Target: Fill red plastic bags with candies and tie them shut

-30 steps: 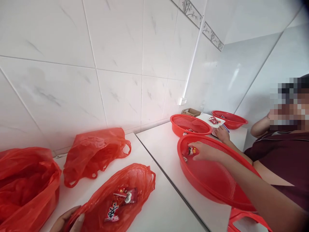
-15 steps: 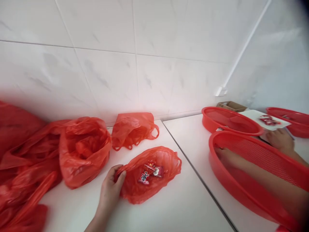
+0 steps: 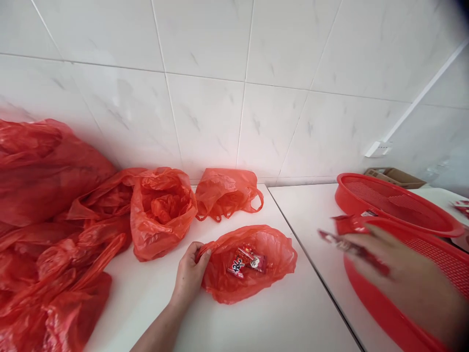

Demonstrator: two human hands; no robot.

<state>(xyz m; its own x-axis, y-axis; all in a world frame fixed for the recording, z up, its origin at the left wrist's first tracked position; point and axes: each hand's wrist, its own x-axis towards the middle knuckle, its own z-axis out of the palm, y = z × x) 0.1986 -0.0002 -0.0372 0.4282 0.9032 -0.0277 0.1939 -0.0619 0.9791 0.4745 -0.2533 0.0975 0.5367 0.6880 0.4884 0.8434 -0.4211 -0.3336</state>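
An opened red plastic bag [image 3: 249, 288] lies on the white table with several small red snack packets [image 3: 258, 263] inside. My left hand [image 3: 191, 269] pinches the bag's left rim between thumb and fingers. On the right, my right hand [image 3: 410, 278] is above the near red plastic basket [image 3: 370, 298], palm down and smeared by motion. Its fingers are closed on small red snack packets [image 3: 361, 250], which stick out toward the bag. The packets' print is too blurred to read.
Behind the bag lies another red plastic bag [image 3: 229, 190]. More red bags [image 3: 161, 239] are heaped on the left against the tiled wall. A second red basket [image 3: 395, 208] and a cardboard box [image 3: 397, 177] stand at the back right. A seam [image 3: 311, 261] crosses the table.
My right hand has come up from inside the near basket, now with snack packets in it. My left hand keeps its pinch on the bag. The view has turned left; another person's hand has left it.
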